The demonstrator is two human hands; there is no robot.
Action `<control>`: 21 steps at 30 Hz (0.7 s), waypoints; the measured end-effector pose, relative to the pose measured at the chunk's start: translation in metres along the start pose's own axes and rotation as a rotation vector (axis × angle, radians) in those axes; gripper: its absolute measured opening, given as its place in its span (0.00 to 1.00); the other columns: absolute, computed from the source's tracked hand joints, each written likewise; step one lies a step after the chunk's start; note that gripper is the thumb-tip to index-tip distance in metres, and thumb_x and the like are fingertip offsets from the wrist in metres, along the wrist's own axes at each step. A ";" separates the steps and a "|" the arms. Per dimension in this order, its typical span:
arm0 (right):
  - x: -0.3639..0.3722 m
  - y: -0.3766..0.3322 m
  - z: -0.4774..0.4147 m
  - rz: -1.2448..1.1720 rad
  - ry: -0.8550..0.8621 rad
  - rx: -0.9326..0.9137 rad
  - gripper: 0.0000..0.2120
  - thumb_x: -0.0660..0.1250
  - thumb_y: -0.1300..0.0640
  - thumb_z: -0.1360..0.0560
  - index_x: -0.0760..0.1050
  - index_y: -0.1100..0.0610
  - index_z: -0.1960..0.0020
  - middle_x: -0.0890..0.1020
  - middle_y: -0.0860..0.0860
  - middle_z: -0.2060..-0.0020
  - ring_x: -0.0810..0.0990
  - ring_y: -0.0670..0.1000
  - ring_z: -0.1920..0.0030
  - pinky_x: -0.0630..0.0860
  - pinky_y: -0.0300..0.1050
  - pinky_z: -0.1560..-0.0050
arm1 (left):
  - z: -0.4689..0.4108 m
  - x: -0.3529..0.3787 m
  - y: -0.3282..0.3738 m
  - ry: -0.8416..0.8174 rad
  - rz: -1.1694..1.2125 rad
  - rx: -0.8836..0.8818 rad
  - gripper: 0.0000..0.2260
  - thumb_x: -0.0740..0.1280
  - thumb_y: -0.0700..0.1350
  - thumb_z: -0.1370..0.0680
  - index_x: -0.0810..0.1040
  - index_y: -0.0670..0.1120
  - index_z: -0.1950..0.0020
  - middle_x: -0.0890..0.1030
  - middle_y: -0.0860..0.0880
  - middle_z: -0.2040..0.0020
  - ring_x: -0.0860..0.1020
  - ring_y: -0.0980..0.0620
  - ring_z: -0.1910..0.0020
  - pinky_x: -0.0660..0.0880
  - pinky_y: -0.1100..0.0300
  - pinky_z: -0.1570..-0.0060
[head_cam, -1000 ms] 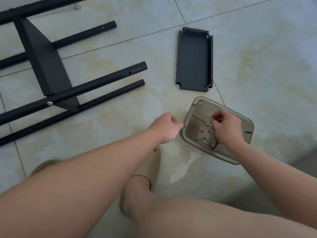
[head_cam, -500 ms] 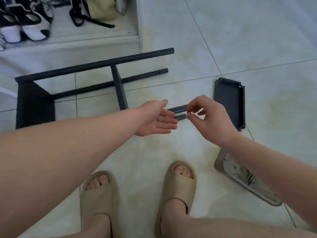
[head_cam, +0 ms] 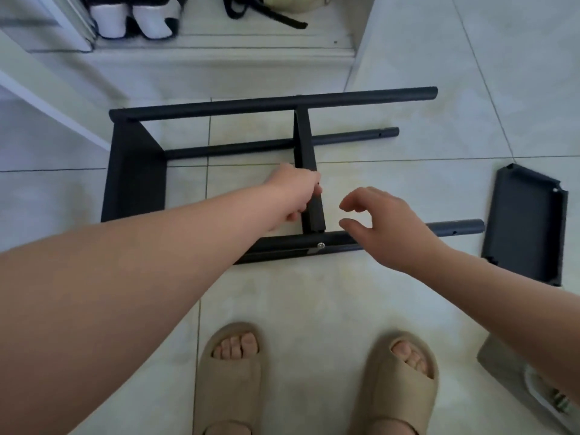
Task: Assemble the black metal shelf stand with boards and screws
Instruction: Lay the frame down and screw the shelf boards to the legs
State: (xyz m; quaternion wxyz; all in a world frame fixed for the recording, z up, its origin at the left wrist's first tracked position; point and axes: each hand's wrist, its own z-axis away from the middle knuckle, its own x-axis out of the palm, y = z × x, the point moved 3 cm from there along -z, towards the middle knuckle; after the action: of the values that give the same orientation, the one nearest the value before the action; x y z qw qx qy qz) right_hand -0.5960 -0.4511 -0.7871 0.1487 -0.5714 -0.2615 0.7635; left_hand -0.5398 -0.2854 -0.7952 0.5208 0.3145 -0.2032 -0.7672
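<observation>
The left hand gripped the middle board of the stand; the right hand hovered beside it, fingers loosely curled, empty.

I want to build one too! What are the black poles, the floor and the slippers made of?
Black poles: likely metal tubes, matte black coating; round ends, and a silver screw goes through one. Floor: glazed tile, probably ceramic; shiny, with grout lines. Slippers: seemingly soft moulded foam or rubber; matte beige, thick, seamless.
</observation>
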 end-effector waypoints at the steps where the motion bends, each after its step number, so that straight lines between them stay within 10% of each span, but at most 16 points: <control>1: 0.009 0.005 -0.003 0.071 -0.093 0.040 0.12 0.66 0.49 0.20 0.76 0.52 0.39 0.78 0.44 0.46 0.76 0.50 0.43 0.72 0.49 0.39 | -0.008 -0.006 -0.001 0.057 -0.115 0.081 0.15 0.62 0.51 0.19 0.81 0.41 0.45 0.70 0.51 0.68 0.67 0.52 0.71 0.64 0.61 0.71; 8: 0.041 0.015 -0.014 0.277 -0.269 0.007 0.25 0.56 0.32 0.25 0.79 0.50 0.47 0.80 0.46 0.58 0.77 0.51 0.55 0.67 0.46 0.52 | -0.038 -0.008 -0.031 -0.107 -0.306 0.182 0.23 0.64 0.62 0.22 0.82 0.41 0.51 0.69 0.56 0.79 0.67 0.52 0.73 0.63 0.62 0.71; 21: 0.050 0.020 -0.013 0.443 -0.140 -0.133 0.40 0.37 0.27 0.30 0.76 0.54 0.48 0.80 0.47 0.56 0.69 0.51 0.63 0.65 0.47 0.49 | -0.045 0.004 -0.044 -0.219 -0.368 0.228 0.15 0.63 0.55 0.19 0.72 0.45 0.57 0.65 0.45 0.61 0.63 0.48 0.65 0.61 0.56 0.64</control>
State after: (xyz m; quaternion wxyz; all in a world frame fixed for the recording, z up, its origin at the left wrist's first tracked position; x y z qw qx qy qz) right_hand -0.5978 -0.4381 -0.8405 -0.0788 -0.5691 -0.1890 0.7964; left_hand -0.5391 -0.2717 -0.8566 0.3083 0.3180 -0.2831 -0.8507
